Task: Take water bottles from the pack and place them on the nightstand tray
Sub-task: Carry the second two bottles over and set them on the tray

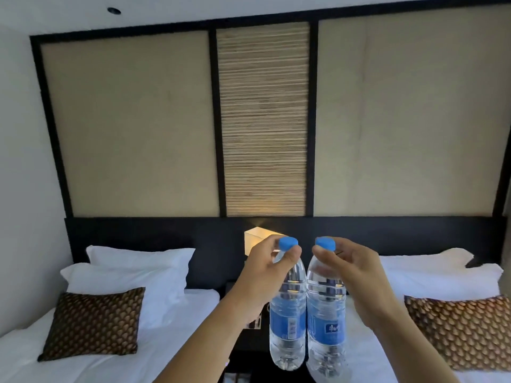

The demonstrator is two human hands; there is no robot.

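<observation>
- The left hand [262, 275] pinches the neck of the left water bottle [287, 313] just under its blue cap, fingers closed around it.
- The right hand [356, 275] grips the right water bottle [326, 319] the same way; the two bottles hang upright, side by side, almost touching.
- Both bottles appear to be out of the pack, which is not in view; setting them down is still to do.
- The dark nightstand [249, 341] lies below, between two white beds; its tray cannot be made out.
- A lit lamp [255, 240] glows behind the hands, under a panelled headboard wall [262, 120].
</observation>
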